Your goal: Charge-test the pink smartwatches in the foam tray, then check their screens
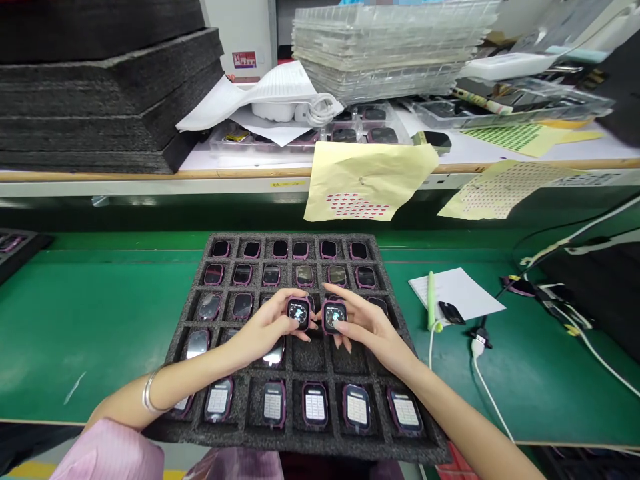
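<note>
My left hand (273,325) grips a smartwatch (299,313) with a purple case and no strap, its thumb at the lower edge of the lit screen. A second smartwatch (334,316) of the same kind is held in my right hand (367,327), thumb on its lit screen. Both screens show a clock face. The watches are side by side above a black foam tray (235,430) with square compartments. Several more purple watch cases sit in it; the front row, such as this watch (315,405), shows lit white screens, while those at the back are dark. My hands hide some compartments.
Right of the tray lie a white paper (467,293), a light green pen (431,300), a dark watch part (451,313) and white cables (487,387). On the shelf above stand black foam trays (100,100) and clear plastic trays (385,53). A yellow sheet (367,177) hangs from its edge.
</note>
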Demonstrator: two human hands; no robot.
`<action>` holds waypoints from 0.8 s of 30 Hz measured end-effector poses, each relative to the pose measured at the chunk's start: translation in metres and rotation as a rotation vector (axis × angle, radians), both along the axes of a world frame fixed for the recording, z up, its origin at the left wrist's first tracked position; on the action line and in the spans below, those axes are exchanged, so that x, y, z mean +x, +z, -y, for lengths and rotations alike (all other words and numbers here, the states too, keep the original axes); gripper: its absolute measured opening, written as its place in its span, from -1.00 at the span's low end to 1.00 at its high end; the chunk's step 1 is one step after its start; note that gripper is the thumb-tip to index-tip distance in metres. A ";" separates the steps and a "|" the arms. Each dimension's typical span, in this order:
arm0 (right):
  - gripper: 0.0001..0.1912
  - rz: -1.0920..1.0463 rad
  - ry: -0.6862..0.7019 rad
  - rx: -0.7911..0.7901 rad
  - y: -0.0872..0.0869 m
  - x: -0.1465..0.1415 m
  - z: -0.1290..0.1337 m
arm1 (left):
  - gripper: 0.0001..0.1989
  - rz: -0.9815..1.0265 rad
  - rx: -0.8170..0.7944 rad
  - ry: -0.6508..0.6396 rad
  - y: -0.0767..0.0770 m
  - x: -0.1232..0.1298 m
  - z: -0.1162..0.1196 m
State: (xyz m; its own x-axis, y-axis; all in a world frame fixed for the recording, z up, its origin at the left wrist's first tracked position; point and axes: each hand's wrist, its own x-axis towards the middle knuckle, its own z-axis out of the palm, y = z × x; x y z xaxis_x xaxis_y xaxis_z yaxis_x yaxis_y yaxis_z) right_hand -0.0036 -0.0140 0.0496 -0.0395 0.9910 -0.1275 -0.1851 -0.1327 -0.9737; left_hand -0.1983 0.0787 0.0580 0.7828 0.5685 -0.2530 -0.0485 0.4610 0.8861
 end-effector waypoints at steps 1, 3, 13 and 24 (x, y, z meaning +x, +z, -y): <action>-0.40 0.028 -0.019 0.002 0.000 0.000 0.001 | -0.60 0.002 -0.001 0.003 0.000 0.000 0.000; -0.43 0.049 -0.037 -0.004 0.000 0.000 0.003 | -0.61 0.006 0.012 0.005 0.001 0.000 0.000; -0.52 0.085 -0.065 -0.022 0.001 0.000 0.003 | -0.64 0.009 0.032 -0.006 0.002 0.000 -0.001; -0.59 0.201 -0.097 -0.004 -0.004 -0.001 0.002 | -0.70 0.023 0.044 -0.017 0.000 0.000 0.000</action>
State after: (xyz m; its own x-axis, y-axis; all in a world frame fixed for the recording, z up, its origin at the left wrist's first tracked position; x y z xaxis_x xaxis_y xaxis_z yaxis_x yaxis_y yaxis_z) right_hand -0.0047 -0.0162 0.0453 0.0829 0.9885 -0.1267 0.0007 -0.1272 -0.9919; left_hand -0.1987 0.0790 0.0580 0.7980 0.5650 -0.2096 -0.0614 0.4223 0.9044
